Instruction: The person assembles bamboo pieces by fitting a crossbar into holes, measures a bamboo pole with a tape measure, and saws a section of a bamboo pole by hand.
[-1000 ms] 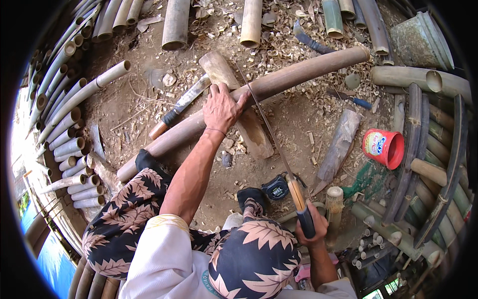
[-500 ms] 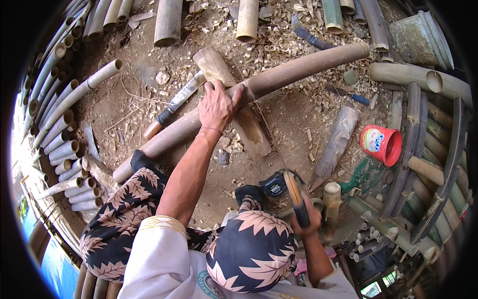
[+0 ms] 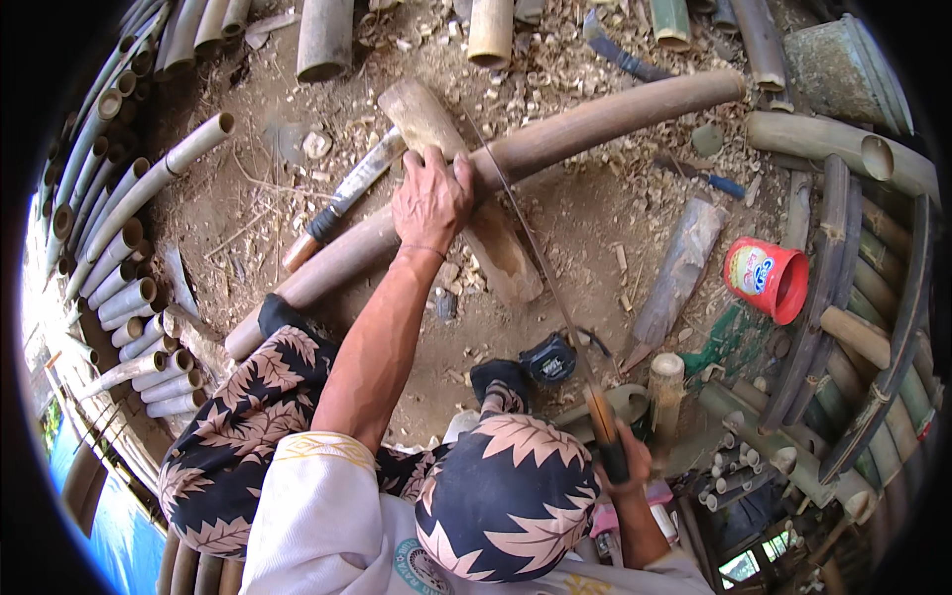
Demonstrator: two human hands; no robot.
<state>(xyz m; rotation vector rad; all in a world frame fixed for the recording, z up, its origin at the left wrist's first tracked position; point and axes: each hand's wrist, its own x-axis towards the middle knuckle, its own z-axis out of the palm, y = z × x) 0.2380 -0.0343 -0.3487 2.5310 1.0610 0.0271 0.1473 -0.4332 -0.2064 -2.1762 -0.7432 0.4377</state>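
Observation:
A long brown bamboo pole [image 3: 605,121] lies aslant from my left knee toward the far right. It rests across a hollowed wooden block [image 3: 502,256] on the ground. My left hand [image 3: 432,202] is wrapped round the pole close to where the two cross, pressing it from above. My right hand [image 3: 635,458] grips the handle of a handsaw [image 3: 553,283], low beside my right knee. The saw's thin blade slants up and left across the pole, just right of my left hand. Whether its teeth sit in a cut is too small to tell.
A sheathed long knife [image 3: 347,198] lies left of the block. A black tape measure [image 3: 548,359] is by my right foot. To the right are a red bucket [image 3: 783,283], a wood slab [image 3: 679,283] and bamboo lengths. Bamboo tubes [image 3: 129,297] are stacked left.
My right hand has drawn the saw back toward my body, down and slightly right. My left hand keeps its hold on the pole. The view has shifted slightly.

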